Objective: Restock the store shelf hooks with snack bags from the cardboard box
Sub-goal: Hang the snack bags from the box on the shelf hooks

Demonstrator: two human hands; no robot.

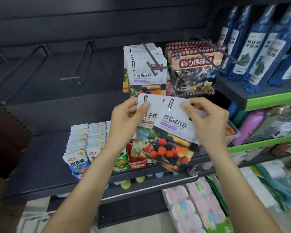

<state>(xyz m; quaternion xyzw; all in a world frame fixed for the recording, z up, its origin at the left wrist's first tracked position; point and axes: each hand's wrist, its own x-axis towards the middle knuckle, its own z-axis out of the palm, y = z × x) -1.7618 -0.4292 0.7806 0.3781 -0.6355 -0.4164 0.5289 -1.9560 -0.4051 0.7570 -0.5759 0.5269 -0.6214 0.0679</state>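
Both hands up at mid-frame, each pinching one bag by its top edge. Right hand (207, 121) has thumb and fingers (186, 105) curled on the top of the berry bag (171, 132), which overlaps in front; left hand (124, 121) pinches the top left of the second bag (145, 115), mostly hidden behind the first. Both bags hang long axis vertical, tilted a little, tops toward the shelf back. White upper panel with black print, glossy fruit photo below; flat, light, floppy pouches. Hang hole on either bag not visible under the fingers. Key relation: the hook (151, 64) sits straight above and beyond the bag tops, its tip pointing out toward the hands, already carrying a row of matching hung bags (144, 76). Berry bag matches that row, and right hand looks nearer, so likely it goes on first: lift, align the hole with the tip, push back. Bare hooks (69, 78) further left. Box not clearly in view.
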